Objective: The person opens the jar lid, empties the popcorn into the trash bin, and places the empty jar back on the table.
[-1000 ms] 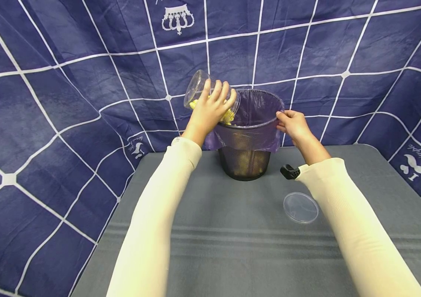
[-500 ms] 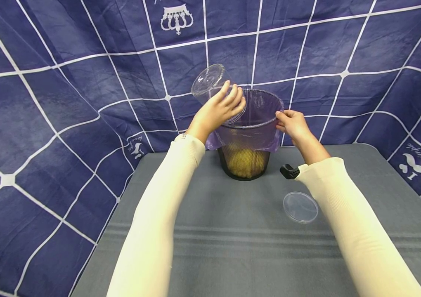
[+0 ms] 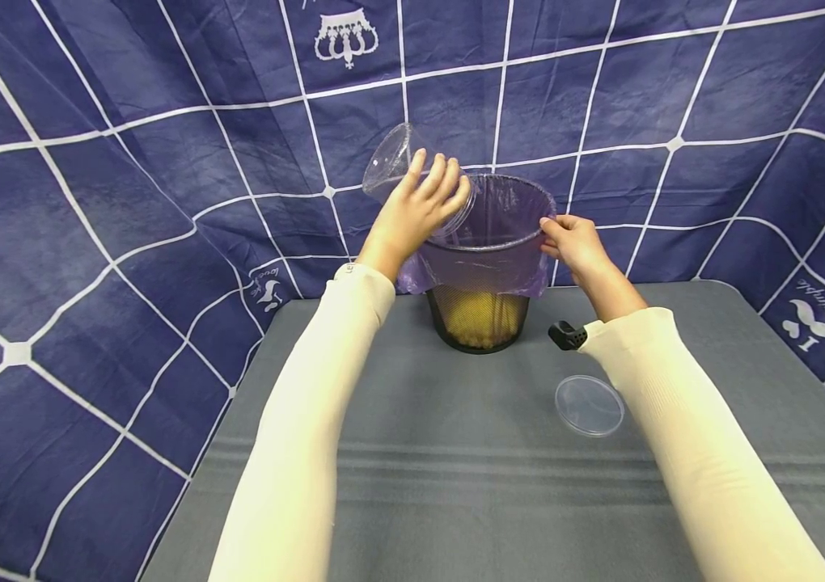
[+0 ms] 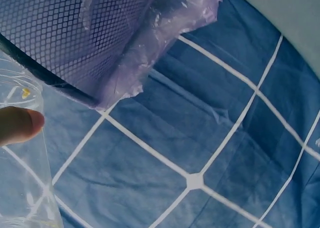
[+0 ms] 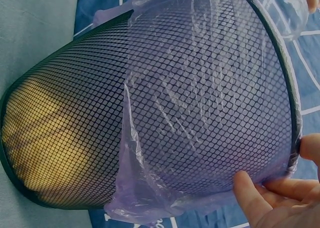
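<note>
My left hand (image 3: 418,206) grips a clear plastic tub (image 3: 387,162), tilted with its mouth over the left side of the mesh trash can (image 3: 478,315). A small yellow bit (image 4: 26,93) clings inside the tub in the left wrist view. A purple bag (image 3: 514,202) lines the can and folds down over its rim. Through the mesh, a yellow mass (image 5: 47,143) shows in the can's lower part. My right hand (image 3: 578,246) pinches the bag-covered rim on the right, thumb and fingers on either side of it.
A round clear lid (image 3: 589,406) lies on the grey cloth-covered table (image 3: 456,477), near my right forearm. Behind the can hangs a blue curtain (image 3: 587,97) with white grid lines, which also closes off both sides. A black device (image 3: 568,335) sits at my right cuff.
The yellow pieces have gone from the tub into the trash can, where yellow now shows through the mesh. The tub tipped up further, then shifted slightly back left. My right hand stayed put.
</note>
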Demonstrator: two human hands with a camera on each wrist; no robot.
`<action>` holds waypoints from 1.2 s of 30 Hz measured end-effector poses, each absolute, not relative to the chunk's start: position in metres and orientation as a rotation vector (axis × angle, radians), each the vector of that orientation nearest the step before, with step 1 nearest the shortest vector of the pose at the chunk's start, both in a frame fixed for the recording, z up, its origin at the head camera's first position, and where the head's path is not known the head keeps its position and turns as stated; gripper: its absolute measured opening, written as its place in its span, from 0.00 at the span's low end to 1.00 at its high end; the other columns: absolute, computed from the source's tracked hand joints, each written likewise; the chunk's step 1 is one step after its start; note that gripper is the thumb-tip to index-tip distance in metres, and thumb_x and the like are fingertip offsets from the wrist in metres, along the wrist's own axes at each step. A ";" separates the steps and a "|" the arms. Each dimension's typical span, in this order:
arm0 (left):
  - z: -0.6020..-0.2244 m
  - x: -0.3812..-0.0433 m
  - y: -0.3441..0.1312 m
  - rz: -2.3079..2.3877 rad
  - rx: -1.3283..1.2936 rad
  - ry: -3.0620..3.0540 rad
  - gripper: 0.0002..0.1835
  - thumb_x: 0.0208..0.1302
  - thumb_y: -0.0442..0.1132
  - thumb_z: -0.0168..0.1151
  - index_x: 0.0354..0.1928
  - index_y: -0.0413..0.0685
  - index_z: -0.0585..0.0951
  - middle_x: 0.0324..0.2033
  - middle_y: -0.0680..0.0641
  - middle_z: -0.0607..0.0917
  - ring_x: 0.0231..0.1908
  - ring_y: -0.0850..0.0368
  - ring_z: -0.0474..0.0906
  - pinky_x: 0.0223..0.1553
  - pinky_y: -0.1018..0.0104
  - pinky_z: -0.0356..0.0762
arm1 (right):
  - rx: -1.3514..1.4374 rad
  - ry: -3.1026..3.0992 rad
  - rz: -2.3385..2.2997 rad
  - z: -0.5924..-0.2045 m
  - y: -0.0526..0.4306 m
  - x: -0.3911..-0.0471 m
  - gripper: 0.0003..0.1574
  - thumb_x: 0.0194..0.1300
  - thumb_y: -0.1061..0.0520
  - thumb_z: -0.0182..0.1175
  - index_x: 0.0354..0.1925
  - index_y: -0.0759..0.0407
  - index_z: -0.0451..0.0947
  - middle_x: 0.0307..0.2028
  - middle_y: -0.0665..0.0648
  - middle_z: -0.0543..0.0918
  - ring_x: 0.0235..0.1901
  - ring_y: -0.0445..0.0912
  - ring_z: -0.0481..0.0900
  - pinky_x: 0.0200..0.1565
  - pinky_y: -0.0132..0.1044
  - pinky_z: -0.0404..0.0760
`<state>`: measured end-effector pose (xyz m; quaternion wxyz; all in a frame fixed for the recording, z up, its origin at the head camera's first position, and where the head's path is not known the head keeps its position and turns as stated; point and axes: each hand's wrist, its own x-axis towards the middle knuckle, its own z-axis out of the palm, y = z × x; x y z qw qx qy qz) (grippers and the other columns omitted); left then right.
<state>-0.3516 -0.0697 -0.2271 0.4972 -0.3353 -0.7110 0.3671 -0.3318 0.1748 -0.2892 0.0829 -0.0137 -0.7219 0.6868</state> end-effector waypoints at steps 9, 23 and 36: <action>-0.231 -0.349 -0.076 0.544 -0.687 -1.928 0.20 0.66 0.32 0.36 0.58 0.52 0.64 0.57 0.44 0.67 0.57 0.46 0.59 0.59 0.48 0.47 | -0.046 -2.148 2.071 -0.288 0.176 -0.331 0.30 0.66 0.56 0.48 0.56 0.79 0.59 0.37 0.56 0.70 0.36 0.41 0.74 0.50 0.38 0.69; -0.224 -0.331 -0.090 -0.083 -0.439 -2.364 0.55 0.33 0.59 0.72 0.65 0.49 0.56 0.61 0.45 0.61 0.59 0.46 0.53 0.57 0.51 0.47 | -0.039 -2.156 2.038 -0.290 0.175 -0.333 0.27 0.66 0.56 0.48 0.53 0.79 0.61 0.35 0.54 0.70 0.33 0.38 0.73 0.49 0.38 0.70; -0.245 -0.316 -0.100 -0.586 -0.318 -2.312 0.56 0.26 0.64 0.72 0.61 0.49 0.60 0.56 0.49 0.67 0.56 0.50 0.60 0.52 0.57 0.58 | -0.042 -2.173 2.028 -0.290 0.176 -0.335 0.30 0.66 0.55 0.48 0.56 0.80 0.59 0.38 0.57 0.69 0.33 0.38 0.73 0.48 0.36 0.71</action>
